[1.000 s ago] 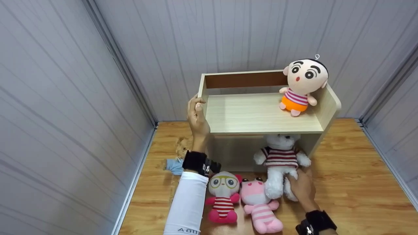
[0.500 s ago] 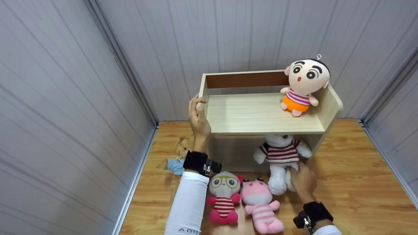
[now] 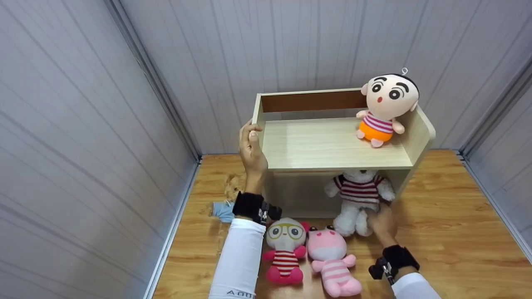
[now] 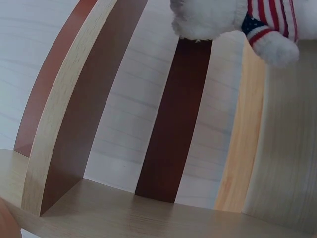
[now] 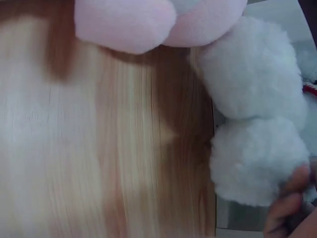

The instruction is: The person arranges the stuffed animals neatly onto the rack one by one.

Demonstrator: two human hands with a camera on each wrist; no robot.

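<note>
Since a second ago we have pushed the white bear (image 3: 357,199) farther into the lower compartment of the wooden shelf unit (image 3: 332,160). Left to right: our left hand (image 3: 250,147) grips the unit's left side panel, fingers curled over its edge; our right hand (image 3: 380,222) holds the bear's legs. Near us on the floor lie a red doll (image 3: 285,249) and a pink doll (image 3: 332,259); far right on the top shelf, a cartoon boy doll (image 3: 384,110).

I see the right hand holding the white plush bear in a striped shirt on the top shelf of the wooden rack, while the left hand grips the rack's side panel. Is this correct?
Not quite. In the head view the right hand holds the white plush bear in a striped shirt in the lower compartment of the wooden rack, under the top shelf, not on it. The left hand does grip the rack's side panel.
</note>
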